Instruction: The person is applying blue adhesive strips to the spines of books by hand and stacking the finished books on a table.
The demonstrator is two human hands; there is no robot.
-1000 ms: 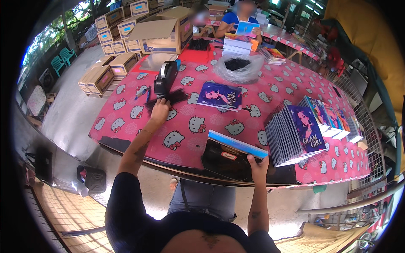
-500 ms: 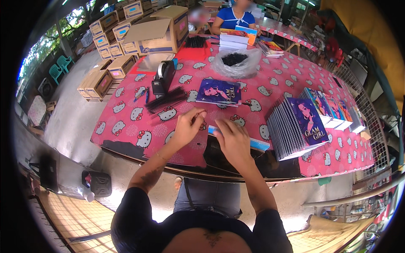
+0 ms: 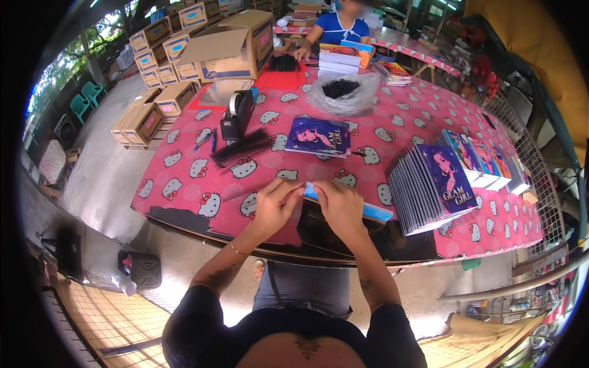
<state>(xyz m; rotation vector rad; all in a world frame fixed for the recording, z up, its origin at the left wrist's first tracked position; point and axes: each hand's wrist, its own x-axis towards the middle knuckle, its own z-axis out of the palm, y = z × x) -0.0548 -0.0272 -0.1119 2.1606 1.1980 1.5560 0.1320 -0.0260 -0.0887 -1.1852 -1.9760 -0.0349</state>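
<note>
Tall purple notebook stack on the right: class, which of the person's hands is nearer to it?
Right. The right hand is left of the stack, apart from it; the left hand is farther left.

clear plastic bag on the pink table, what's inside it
The clear plastic bag holds a clump of black material, visible in the middle. Its separate pieces are too small to make out, and whatever lies beneath the clump is covered by it and the crumpled plastic.
</note>
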